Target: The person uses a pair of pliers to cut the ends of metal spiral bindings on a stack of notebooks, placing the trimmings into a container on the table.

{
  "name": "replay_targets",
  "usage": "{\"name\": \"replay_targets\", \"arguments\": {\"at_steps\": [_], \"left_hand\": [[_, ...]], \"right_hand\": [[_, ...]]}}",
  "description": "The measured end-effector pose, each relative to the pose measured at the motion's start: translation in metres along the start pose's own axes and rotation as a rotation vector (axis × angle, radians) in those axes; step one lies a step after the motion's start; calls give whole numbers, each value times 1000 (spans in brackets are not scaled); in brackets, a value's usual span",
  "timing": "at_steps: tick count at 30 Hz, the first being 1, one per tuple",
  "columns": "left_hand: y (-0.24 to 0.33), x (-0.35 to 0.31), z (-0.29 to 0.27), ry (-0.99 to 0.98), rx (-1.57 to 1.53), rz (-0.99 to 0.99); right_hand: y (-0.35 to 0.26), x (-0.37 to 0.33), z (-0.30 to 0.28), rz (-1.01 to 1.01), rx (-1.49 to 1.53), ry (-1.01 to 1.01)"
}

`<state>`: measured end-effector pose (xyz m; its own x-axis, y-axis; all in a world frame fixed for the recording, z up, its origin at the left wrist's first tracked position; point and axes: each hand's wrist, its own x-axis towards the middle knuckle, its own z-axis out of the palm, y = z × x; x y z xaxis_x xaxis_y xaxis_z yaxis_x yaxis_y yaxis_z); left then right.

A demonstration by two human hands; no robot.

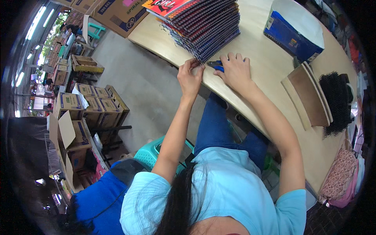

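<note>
A tall stack of spiral-bound notebooks (207, 27) stands near the table's edge, with a red and orange cover on top and dark coils facing right. At the stack's lower near corner is my left hand (190, 80), its thumb and fingertips pinched together; whatever they hold is too small to make out. My right hand (237, 72) lies palm down on the table just right of it, fingers stretched and slightly apart. Beside its thumb and index finger lie pliers with blue handles (218, 68), their dark jaws pointing toward the stack. The palm hides part of the table.
On the pale table (266, 62) stand a blue and white box (293, 37), brown boards (307, 96) and a bundle of black coils (333, 102). A carton (117, 15) adjoins its far left. Left are stacked cartons (96, 103) and a green stool (150, 152).
</note>
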<state>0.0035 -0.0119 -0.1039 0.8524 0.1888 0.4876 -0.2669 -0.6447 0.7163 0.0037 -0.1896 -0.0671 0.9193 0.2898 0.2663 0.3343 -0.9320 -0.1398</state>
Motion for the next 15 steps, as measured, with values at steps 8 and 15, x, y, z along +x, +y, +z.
{"name": "replay_targets", "arguments": {"at_steps": [8,15], "left_hand": [[-8,-2,6,22,-101,-45],[-2,-3,8,31,-75,-28]], "right_hand": [[-8,3,2,74,-7,13],[-12,2,2,102,18,13]]}}
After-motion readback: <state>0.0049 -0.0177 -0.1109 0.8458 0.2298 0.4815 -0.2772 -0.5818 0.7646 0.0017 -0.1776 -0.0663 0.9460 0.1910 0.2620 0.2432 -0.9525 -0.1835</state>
